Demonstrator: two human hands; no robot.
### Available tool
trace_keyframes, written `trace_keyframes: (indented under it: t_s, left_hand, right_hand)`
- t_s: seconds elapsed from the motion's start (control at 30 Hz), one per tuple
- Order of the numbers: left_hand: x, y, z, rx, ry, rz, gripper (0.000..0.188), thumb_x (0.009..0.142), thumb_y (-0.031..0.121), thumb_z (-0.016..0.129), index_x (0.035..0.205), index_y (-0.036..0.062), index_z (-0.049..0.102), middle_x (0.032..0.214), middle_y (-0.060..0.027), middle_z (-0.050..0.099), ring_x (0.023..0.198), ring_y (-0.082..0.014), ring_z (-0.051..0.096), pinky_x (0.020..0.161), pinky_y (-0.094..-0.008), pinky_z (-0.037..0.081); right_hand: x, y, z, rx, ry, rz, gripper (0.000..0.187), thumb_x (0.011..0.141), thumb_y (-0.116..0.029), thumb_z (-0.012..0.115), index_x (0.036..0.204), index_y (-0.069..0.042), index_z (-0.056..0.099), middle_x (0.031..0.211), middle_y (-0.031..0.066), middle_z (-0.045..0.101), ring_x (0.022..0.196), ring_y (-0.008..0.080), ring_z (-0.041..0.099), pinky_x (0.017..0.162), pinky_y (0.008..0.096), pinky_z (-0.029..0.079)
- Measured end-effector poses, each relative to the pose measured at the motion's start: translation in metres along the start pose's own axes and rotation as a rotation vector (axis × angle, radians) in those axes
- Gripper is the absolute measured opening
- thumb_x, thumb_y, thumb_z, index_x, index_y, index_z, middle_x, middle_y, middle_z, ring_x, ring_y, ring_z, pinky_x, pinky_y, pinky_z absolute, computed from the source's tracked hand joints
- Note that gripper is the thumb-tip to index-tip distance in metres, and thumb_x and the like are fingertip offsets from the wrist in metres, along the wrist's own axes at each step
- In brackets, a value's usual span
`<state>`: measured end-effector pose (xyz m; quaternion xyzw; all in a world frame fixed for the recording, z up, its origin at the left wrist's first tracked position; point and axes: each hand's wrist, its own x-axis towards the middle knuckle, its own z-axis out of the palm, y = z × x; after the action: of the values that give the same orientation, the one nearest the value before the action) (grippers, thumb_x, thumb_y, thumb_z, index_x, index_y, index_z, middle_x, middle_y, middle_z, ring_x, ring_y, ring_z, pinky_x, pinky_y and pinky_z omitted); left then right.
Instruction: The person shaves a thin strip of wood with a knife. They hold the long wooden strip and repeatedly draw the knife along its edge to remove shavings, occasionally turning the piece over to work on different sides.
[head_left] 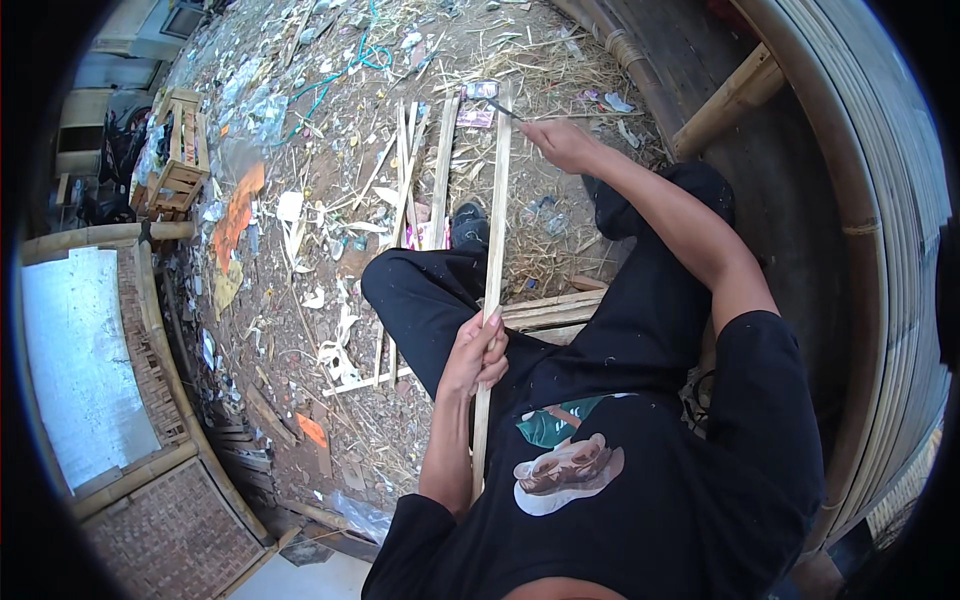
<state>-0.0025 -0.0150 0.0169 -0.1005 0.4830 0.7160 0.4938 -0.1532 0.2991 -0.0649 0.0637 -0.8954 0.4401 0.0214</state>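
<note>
My left hand (477, 354) is wrapped round a long pale bamboo strip (499, 210) close to my lap. The strip runs away from me between my knees, its near end passing beside my left forearm. My right hand (563, 146), arm stretched forward, is closed on a knife (503, 109) with a thin dark blade. The blade lies across the strip close to its far end; its handle is hidden in my fingers. Left of the strip lies another bamboo slat (441, 170), with several thinner sticks (407, 165) beside it.
Litter, straw and plastic scraps cover the dirt ground (330, 200). At the left are a wooden crate (184, 150) and a woven bamboo panel (180, 510). A bamboo structure (850, 200) curves along my right. Short wooden slats (550, 312) lie between my legs.
</note>
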Motion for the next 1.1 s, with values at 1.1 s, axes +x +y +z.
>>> trace_keyframes:
  t_s: [1.1]
  left_hand:
    - [0.060,0.017,0.007,0.460,0.254,0.154,0.022,0.100,0.027,0.051,0.095,0.0058,0.050,0.055,0.0054,0.036,0.038,-0.0030,0.033,0.034,-0.0199,0.027]
  right_hand:
    - [-0.046,-0.053,-0.001,0.085,0.087,-0.033,0.030,0.098,-0.027,0.049,0.093,0.001,0.057,0.079,0.0235,0.061,0.079,0.0424,0.061,0.069,0.0486,0.046]
